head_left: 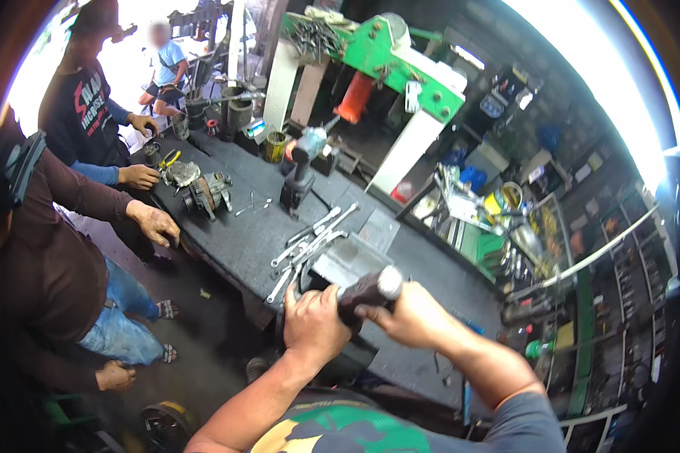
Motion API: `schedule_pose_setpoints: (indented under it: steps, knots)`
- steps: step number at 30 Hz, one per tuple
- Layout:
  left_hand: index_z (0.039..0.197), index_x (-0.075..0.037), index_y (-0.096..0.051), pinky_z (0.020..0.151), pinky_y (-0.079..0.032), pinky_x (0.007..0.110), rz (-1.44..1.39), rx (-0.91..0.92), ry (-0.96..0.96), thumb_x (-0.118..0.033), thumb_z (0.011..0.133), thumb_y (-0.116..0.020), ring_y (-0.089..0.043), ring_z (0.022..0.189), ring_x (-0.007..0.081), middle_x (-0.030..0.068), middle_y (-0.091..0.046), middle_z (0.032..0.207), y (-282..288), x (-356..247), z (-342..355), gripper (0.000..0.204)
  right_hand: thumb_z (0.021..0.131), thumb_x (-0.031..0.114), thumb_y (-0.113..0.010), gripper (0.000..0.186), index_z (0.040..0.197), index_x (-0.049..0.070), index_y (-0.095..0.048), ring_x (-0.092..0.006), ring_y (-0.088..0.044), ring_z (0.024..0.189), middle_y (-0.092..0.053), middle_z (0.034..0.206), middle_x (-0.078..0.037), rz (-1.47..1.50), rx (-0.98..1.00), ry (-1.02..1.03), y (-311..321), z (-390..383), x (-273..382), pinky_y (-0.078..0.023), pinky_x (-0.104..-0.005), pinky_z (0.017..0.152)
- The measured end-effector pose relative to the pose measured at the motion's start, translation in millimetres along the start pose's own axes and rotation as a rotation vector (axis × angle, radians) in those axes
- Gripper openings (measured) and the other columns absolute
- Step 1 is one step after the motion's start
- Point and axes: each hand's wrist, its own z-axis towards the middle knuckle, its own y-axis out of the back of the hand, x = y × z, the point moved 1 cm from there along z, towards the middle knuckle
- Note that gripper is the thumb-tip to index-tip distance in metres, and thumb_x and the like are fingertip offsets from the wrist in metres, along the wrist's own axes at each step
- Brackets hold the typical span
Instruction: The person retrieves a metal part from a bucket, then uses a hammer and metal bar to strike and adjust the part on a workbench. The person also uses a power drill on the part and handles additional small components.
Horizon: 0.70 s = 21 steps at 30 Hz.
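Note:
In front of me, over the near part of the bench, my right hand (409, 315) is closed on a hammer (370, 293). Its dark, blocky head has a shiny, rounded metal face; the handle is hidden. Against the hammer's left side, my left hand (315, 321) is closed with its fingers curled; what it grips is hidden. Just beyond my hands lies a grey metal tray (351, 259). Several silver combination wrenches (310, 243) are spread to its left. Farther off, a cordless impact wrench (299, 180) stands upright on its battery.
The dark workbench (234, 245) runs to the far left, carrying an alternator-like part (206, 195), yellow-handled pliers (171, 159) and a yellow can (276, 148). Two people stand along its left side, hands (153, 223) at the edge. A green press frame (389, 53) rises behind; cluttered shelves (627, 279) line the right.

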Motion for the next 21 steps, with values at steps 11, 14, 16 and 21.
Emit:
schedule_pose_setpoints:
  steps: [11, 14, 16, 21]
  knots:
    - [0.120, -0.008, -0.073, 0.126, -0.038, 0.061, -0.008, 0.078, 0.029, -0.048, 0.068, -0.100, -0.077, 0.097, 0.0310, 0.0108, -0.080, 0.093, 7.8, 3.5, 0.4, 0.071, 0.103, 0.036, -0.081, 0.037, 0.127, 0.008, -0.079, -0.0449, -0.079, 0.104, -0.082, 0.109, -0.022, -0.090, 0.025, -0.106, 14.2, -6.8, 21.9, -0.062, -0.0506, 0.091]
    - [0.121, -0.009, -0.073, 0.127, -0.037, 0.061, 0.020, 0.109, 0.053, -0.052, 0.069, -0.100, -0.077, 0.099, 0.0308, 0.0109, -0.080, 0.095, 11.6, 3.9, 1.4, 0.073, 0.100, 0.030, -0.086, 0.038, 0.129, 0.006, -0.078, -0.0410, -0.080, 0.104, -0.083, 0.114, -0.019, -0.095, -0.229, 0.196, 60.5, -22.0, 58.5, -0.063, -0.0477, 0.090]
    - [0.121, -0.009, -0.073, 0.127, -0.038, 0.061, 0.033, 0.067, 0.049, -0.053, 0.070, -0.100, -0.076, 0.098, 0.0306, 0.0112, -0.079, 0.095, 10.9, 8.0, -0.9, 0.072, 0.097, 0.025, -0.089, 0.038, 0.129, 0.005, -0.079, -0.0381, -0.080, 0.103, -0.083, 0.117, -0.016, 0.201, -0.538, 0.338, 73.6, -46.2, 72.1, -0.063, -0.0450, 0.089]
    - [0.114, -0.007, -0.072, 0.125, -0.039, 0.059, 0.025, 0.023, 0.021, -0.049, 0.070, -0.100, -0.077, 0.096, 0.0306, 0.0108, -0.078, 0.090, 8.3, 3.2, 5.8, 0.067, 0.098, 0.033, -0.088, 0.035, 0.117, 0.004, -0.082, -0.0379, -0.081, 0.099, -0.084, 0.114, -0.018, -0.135, -0.414, 0.416, 51.2, -18.7, 45.8, -0.063, -0.0471, 0.086]
